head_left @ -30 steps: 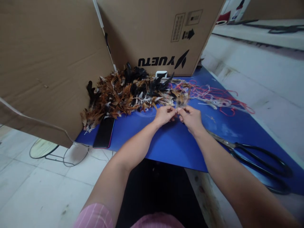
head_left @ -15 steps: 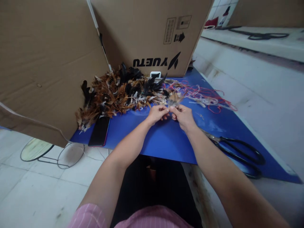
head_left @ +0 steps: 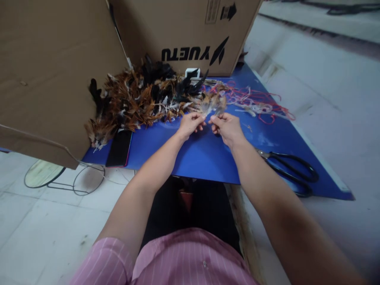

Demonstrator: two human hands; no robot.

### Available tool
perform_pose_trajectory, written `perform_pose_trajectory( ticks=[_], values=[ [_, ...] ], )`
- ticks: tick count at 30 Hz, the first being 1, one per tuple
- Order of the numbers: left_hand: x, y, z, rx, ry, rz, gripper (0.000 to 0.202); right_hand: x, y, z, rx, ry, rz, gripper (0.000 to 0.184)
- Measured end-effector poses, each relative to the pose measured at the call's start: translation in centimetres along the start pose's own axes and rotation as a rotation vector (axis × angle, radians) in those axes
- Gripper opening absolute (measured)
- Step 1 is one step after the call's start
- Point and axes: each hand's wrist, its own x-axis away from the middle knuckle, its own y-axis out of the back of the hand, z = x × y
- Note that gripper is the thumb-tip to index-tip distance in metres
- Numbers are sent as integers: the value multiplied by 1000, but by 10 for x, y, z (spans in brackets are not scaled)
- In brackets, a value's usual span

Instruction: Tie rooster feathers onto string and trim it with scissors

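Few small feathers (head_left: 208,104) in hand, many left.
Left hand (head_left: 191,124) and right hand (head_left: 227,128) each pinch small feathers (quills hidden), just before the feather pile (head_left: 133,101); what is done cannot be told, but most looks left.

- Left bare hand (head_left: 191,125), right bare hand (head_left: 228,128): 2 total
- Brown-and-black feather heap (head_left: 142,101): 1; individual feathers overlap, uncountable
- Flat black-screened phone (head_left: 119,148): 1
- Black-handled metal scissors (head_left: 270,155), blue tabletop (head_left: 208,158): 1 pair

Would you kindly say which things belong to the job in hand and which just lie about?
Belonging: held brown feathers; brown-black feather heap; perhaps black-handled metal scissors, tangled red-white strings.
Probably lying about: flat black phone; brown cardboard box.
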Motion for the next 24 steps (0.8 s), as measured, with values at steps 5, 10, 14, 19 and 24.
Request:
perform_pose_trajectory(
  ticks=[5,10,14,19,24],
  values=[
    [0,-1,0,-49,-9,-21,17,0,-1,-2,13,47,21,28],
    [-4,-3,3,-119,-35,-28,16,-2,1,-4,42,85,56,25],
    [-8,-3,8,-181,-94,-46,18,-4,4,-5,77,80,97,26],
    [-8,-3,6,-154,-73,-26,14,-1,4,-1,84,66,104,30],
    [-7,-3,2,-156,-99,-11,14,2,0,3,98,55,80,31]
  ],
)
